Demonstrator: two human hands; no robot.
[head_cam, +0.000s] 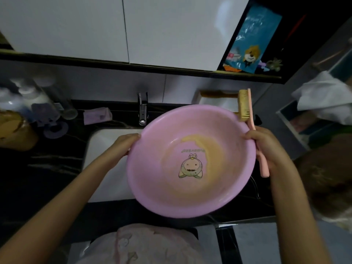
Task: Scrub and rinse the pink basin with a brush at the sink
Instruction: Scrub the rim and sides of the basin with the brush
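Note:
The pink basin [163,187] is held tilted over the white sink [106,168], its inside facing me, with a cartoon print and a yellowish pool of water at the bottom. My left hand [125,143] grips its left rim. My right hand [266,147] grips the right rim together with the pink handle of the brush [247,109], whose tan bristle head sticks up past the basin's far edge.
A chrome faucet [142,109] stands behind the sink on the black counter [53,168]. Bottles and a cup [38,103] crowd the left, with a purple pouch [97,115]. A white towel [323,98] hangs on the right, a shelf with a blue packet [251,42] above.

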